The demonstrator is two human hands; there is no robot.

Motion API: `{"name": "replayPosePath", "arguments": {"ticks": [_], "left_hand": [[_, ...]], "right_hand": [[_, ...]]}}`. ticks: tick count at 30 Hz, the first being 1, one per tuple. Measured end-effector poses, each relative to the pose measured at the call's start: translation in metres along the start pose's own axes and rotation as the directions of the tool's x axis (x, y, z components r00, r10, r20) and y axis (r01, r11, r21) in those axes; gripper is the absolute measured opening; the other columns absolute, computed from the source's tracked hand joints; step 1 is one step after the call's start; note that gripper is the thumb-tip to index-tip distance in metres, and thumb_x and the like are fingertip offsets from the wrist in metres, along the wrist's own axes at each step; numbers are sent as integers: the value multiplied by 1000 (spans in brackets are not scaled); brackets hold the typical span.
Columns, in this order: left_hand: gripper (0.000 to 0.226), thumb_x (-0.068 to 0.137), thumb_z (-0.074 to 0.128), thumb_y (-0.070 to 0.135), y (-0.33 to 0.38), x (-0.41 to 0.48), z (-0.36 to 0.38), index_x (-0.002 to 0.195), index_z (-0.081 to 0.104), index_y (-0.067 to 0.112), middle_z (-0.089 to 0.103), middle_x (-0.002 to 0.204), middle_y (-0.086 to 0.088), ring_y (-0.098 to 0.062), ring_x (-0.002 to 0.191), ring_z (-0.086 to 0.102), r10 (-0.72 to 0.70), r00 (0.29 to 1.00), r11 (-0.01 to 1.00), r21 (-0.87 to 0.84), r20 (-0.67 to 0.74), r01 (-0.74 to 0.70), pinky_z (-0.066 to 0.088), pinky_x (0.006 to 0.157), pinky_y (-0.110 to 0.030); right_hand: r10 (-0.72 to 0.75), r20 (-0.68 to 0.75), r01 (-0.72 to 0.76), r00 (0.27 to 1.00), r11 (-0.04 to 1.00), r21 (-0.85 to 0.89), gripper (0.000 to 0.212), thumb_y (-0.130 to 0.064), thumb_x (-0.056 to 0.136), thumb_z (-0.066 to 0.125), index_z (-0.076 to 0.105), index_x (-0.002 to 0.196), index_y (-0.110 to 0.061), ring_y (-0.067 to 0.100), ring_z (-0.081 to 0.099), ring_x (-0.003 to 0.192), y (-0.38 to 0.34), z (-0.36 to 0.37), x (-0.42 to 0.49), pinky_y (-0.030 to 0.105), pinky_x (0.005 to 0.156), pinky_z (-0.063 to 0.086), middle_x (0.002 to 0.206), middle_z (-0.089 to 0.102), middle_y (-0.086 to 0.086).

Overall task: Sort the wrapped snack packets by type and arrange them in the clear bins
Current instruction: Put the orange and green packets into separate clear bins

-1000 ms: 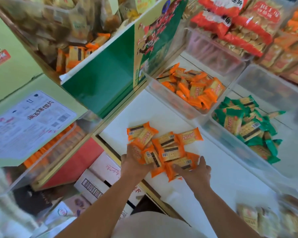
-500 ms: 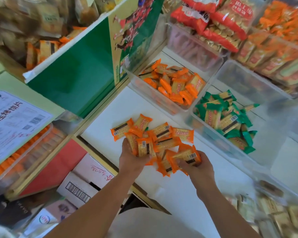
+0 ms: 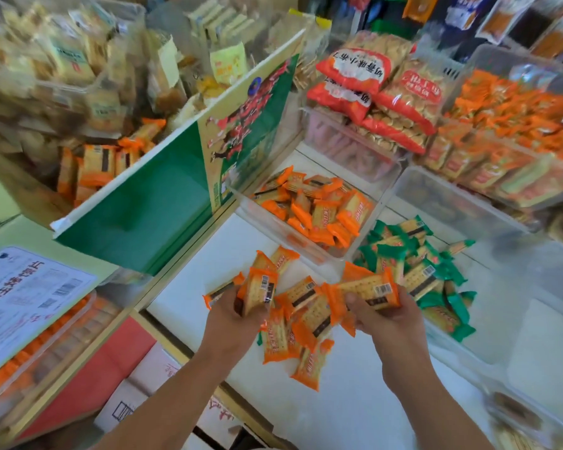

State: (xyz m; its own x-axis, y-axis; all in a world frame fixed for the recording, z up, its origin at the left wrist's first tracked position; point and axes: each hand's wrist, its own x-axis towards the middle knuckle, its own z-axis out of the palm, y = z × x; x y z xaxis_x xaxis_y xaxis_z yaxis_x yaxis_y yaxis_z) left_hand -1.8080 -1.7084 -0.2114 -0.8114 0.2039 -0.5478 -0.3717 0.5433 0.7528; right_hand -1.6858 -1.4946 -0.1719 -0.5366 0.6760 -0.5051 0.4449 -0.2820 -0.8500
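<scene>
Several orange-wrapped cracker packets (image 3: 301, 332) lie in a loose pile on the white shelf (image 3: 345, 414). My left hand (image 3: 233, 323) grips a small stack of orange packets (image 3: 257, 289), lifted above the pile. My right hand (image 3: 389, 323) holds more orange packets (image 3: 366, 289) just in front of the clear bin of green packets (image 3: 413, 271). Behind the pile stands a clear bin of orange packets (image 3: 316, 211).
A green cardboard box (image 3: 163, 203) leans at the left of the shelf. Bags of small biscuits (image 3: 387, 95) sit on a back bin, and more orange packs (image 3: 507, 134) fill bins at the right. Cartons (image 3: 137, 394) stand below the shelf edge.
Both hands have lifted bunches of orange packets off the pile and moved apart, the right hand toward the green bin. The camera has tilted up, showing more shelves.
</scene>
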Motion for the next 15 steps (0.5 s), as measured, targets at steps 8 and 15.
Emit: {"name": "replayPosePath", "arguments": {"ticks": [8, 15], "left_hand": [[23, 87, 79, 37, 129, 48, 23, 103, 66, 26, 72, 92, -2, -24, 84, 71, 218, 976, 967, -136, -8, -217, 60, 71, -46], [40, 96, 71, 26, 122, 80, 29, 134, 60, 21, 66, 120, -2, -22, 106, 67, 116, 991, 988, -113, 68, -108, 58, 93, -45]], "right_hand": [[-119, -122, 125, 985, 991, 41, 42, -45, 74, 88, 65, 105, -27, 21, 76, 82, -85, 34, 76, 48, 77, 63, 93, 77, -4], [-80, 36, 84, 996, 984, -158, 42, -41, 91, 73, 57, 127, -27, 18, 70, 98, -111, 43, 105, 45, 80, 62, 112, 69, -7]]}}
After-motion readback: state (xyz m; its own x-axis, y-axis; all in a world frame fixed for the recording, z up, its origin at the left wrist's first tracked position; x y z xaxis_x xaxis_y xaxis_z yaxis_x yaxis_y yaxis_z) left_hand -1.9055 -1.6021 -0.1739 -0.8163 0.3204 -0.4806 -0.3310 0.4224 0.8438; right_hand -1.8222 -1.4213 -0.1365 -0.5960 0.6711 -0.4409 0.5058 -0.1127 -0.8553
